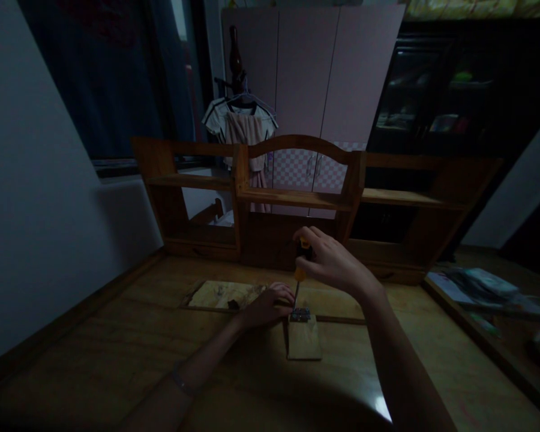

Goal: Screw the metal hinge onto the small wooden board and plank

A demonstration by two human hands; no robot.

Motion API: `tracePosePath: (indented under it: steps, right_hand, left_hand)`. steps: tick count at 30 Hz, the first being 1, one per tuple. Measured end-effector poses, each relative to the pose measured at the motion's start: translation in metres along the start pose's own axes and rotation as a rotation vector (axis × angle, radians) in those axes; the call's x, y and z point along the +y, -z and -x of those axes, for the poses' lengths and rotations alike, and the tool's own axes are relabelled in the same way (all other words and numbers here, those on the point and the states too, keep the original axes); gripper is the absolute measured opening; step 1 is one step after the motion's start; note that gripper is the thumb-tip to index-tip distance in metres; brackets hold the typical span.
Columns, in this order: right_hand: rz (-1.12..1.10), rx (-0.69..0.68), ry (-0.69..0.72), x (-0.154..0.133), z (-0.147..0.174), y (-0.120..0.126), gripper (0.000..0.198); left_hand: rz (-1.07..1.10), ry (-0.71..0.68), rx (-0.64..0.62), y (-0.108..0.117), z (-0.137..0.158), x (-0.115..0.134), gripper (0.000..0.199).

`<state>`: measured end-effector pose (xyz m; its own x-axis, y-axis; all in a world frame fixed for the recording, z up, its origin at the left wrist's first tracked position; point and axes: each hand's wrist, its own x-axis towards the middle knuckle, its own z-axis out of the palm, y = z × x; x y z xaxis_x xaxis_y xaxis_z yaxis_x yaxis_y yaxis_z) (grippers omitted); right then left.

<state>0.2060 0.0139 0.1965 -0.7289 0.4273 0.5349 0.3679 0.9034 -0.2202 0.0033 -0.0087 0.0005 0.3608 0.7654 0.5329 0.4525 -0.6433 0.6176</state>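
Observation:
A screwdriver (pixel 300 274) with a yellow and black handle is gripped from above by my right hand (pixel 328 259). Its shaft points down, the tip meeting a small metal hinge (pixel 300 314). That hinge lies at the far end of a small wooden block (pixel 304 340), over the edge of a longer pale board (pixel 333 302). My left hand (pixel 272 305) rests just left of the hinge, thumb and fingers drawn together close to the screwdriver tip. What those fingers pinch, if anything, is too dark and small to make out.
Behind the wooden work surface (pixel 171 348) stands a wooden shelf unit (pixel 297 198). A small dark piece (pixel 233 305) sits on the long board's left part. Papers and bagged items (pixel 481 285) lie at the right. Clothes (pixel 243 123) hang before a pink wardrobe (pixel 306 72).

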Motion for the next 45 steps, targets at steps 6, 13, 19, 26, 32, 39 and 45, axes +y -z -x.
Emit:
tracePosePath:
  steps: [6,13,19,26,32,39,45]
  right_hand:
    - [0.077,0.04,-0.051,0.002,-0.006,-0.008,0.012]
    - [0.091,-0.02,-0.015,-0.003,0.0,-0.001,0.028]
    - [0.113,0.023,-0.026,-0.001,-0.003,-0.004,0.011]
    - [0.089,0.019,-0.017,-0.002,-0.001,-0.005,0.023]
    - [0.12,0.047,-0.034,0.0,-0.007,-0.007,0.008]
    - [0.117,0.025,-0.022,-0.008,-0.003,0.0,0.017]
    - [0.126,0.06,-0.035,-0.002,-0.006,-0.007,0.01]
  left_hand:
    - [-0.01,-0.014,0.031,-0.002,-0.001,0.001,0.015]
    - [-0.044,0.021,0.024,-0.002,-0.001,0.004,0.016]
    - [-0.034,0.001,0.032,-0.004,-0.002,0.006,0.013]
    - [-0.023,0.009,0.061,-0.005,0.0,0.006,0.018]
    - [-0.023,0.026,0.052,-0.005,-0.001,0.013,0.013]
    - [-0.034,0.08,0.056,-0.005,-0.001,0.013,0.013]
    - [0.061,0.1,0.118,-0.01,0.0,0.015,0.031]
